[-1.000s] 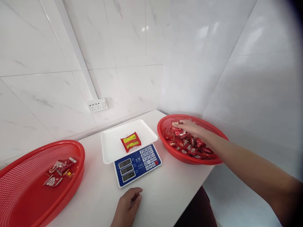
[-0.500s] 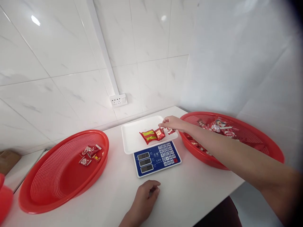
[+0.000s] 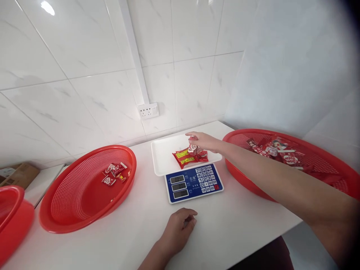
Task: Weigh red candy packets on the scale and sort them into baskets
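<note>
My right hand (image 3: 206, 141) pinches a small red-and-white candy packet (image 3: 193, 149) over the white tray (image 3: 162, 156) of a digital scale. Beneath it on the tray lie a red packet with a yellow label (image 3: 182, 159) and another small red packet (image 3: 203, 156), partly covered. The scale's blue panel (image 3: 194, 183), with its displays and keys, faces me. On the white table just in front of the scale rests my left hand (image 3: 180, 228), loosely curled, thumb and forefinger apart, with nothing visible in it.
A red basket (image 3: 59, 195) on the left holds several small packets (image 3: 112, 173). The red basket (image 3: 253, 133) on the right holds many red packets, my right forearm crossing over it. Another red basket (image 3: 17, 217) and a cardboard box (image 3: 25, 176) stand far left. A socket (image 3: 148, 111) is on the wall.
My right hand has moved slightly left over the tray and now holds a small packet above the labelled one. The view has shifted left. My left hand stays on the table.
</note>
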Demonstrator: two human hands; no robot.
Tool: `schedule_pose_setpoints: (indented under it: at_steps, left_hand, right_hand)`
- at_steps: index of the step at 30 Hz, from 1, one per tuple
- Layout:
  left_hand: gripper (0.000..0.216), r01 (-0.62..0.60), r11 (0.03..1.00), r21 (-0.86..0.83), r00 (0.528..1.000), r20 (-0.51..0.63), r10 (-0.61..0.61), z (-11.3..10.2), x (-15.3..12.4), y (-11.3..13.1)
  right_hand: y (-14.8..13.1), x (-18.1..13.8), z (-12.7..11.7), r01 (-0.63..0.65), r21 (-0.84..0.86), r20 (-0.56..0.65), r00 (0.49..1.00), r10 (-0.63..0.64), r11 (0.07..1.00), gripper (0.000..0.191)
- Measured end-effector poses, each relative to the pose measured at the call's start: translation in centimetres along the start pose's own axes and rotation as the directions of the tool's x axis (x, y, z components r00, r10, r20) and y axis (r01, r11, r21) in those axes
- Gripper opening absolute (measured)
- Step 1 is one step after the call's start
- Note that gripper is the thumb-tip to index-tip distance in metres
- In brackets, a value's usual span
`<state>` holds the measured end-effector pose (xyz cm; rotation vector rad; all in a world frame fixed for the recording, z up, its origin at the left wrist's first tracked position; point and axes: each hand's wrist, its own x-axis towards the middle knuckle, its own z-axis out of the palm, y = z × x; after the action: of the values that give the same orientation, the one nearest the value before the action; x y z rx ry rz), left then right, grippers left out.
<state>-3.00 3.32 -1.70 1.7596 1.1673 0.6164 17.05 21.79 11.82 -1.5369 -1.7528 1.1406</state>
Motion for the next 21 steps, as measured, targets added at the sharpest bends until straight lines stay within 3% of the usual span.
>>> schedule_pose_setpoints:
  at_steps: [10, 14, 17, 21]
  left_hand:
    - [0.025, 0.011, 1.000, -0.009, 1.000, 0.012, -0.011, -0.2, 0.2, 0.2]
    - [0.025, 0.007, 1.000, -0.006, 1.000, 0.011, -0.007, -0.2, 0.2, 0.3]
    - [0.025, 0.001, 1.000, -0.010, 1.000, 0.016, -0.001, -0.3, 0.2, 0.2]
    - [0.025, -0.012, 1.000, 0.005, 1.000, 0.023, 0.012, -0.3, 0.1, 0.1]
  right_hand:
    - [0.6, -0.1, -0.4, 0.126, -0.172, -0.103, 0.984, -0.145, 0.977, 0.043]
    - [0.3, -0.6, -0.3, 0.074, -0.157, -0.161, 0.982, -0.100, 0.985, 0.041]
    - [0.3, -1.1, 0.2, 0.041, -0.161, -0.136, 0.989, -0.063, 0.986, 0.040]
    - [0.2, -1.8, 1.1, 0.129, -0.385, -0.024, 0.988, -0.150, 0.914, 0.045]
